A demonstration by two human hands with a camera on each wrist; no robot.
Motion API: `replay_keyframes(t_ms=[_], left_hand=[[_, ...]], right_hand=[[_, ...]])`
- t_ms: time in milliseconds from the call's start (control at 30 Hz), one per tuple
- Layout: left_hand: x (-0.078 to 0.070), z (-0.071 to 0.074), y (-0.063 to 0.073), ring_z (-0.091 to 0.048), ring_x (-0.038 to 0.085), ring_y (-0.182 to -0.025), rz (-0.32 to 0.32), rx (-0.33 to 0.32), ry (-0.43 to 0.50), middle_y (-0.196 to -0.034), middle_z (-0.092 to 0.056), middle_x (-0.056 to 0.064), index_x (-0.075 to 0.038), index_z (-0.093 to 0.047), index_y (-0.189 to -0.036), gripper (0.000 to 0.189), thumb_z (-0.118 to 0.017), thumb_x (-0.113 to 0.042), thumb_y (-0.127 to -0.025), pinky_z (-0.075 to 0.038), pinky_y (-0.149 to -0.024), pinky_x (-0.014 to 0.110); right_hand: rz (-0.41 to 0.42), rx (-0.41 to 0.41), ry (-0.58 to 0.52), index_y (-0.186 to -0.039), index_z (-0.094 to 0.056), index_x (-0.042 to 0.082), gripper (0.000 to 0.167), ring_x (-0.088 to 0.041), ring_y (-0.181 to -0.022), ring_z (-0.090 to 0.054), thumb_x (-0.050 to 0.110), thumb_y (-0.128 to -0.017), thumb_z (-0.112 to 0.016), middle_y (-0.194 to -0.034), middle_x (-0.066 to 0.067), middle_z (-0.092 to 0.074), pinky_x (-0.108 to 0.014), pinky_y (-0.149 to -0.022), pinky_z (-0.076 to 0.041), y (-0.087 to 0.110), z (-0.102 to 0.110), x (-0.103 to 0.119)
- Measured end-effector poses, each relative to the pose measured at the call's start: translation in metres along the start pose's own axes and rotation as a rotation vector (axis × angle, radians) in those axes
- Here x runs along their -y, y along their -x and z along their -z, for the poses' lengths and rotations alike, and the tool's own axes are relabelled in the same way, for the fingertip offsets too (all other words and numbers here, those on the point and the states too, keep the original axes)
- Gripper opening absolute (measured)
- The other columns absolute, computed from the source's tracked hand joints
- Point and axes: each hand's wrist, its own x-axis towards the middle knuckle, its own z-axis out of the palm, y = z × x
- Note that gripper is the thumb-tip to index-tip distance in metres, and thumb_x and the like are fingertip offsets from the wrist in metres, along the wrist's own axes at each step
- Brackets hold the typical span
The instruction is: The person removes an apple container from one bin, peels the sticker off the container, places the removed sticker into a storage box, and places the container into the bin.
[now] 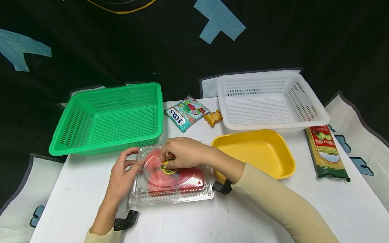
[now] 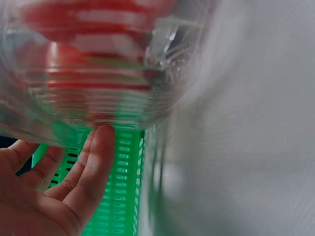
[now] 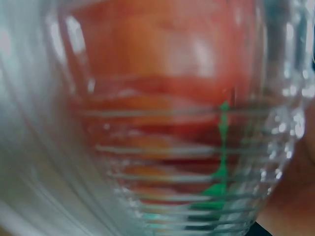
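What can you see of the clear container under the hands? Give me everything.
The clear container looks like thin, shiny plastic, rectangular, with ribbed walls, a flanged rim and an oval outline on top. It appears closed and lies flat on the white table. Red contents show through, too blurred to identify. The left hand's fingers are at its left edge; the right hand appears to pinch a round yellow-and-black label on top. The yellow tray is to its right.
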Motion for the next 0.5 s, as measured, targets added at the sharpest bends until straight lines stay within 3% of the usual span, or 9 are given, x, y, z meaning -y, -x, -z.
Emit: replay_keyframes(t_ms=[333,500], left_hand=[[0.0,0.0,0.0,-0.06,0.009,-0.092,-0.008,0.0,0.012,-0.131,-0.047,0.015,0.0,-0.046,-0.134,0.039,-0.055,-0.008,-0.097,-0.053,-0.069,0.022],[0.022,-0.002,-0.004,-0.06,0.009,-0.094,-0.008,-0.005,0.018,-0.133,-0.047,0.01,-0.007,-0.047,-0.136,0.041,-0.057,-0.012,-0.097,-0.053,-0.069,0.022]], right_hand=[[0.027,0.051,0.015,-0.093,-0.068,0.028,0.009,-0.008,-0.081,-0.047,0.024,-0.086,-0.072,-0.089,0.006,-0.054,-0.024,-0.069,-0.039,-0.003,0.001,0.0],[0.026,0.053,0.015,-0.091,-0.067,0.028,0.009,-0.008,-0.08,-0.047,0.024,-0.086,-0.072,-0.088,0.006,-0.053,-0.024,-0.068,-0.039,-0.003,0.0,0.001]])
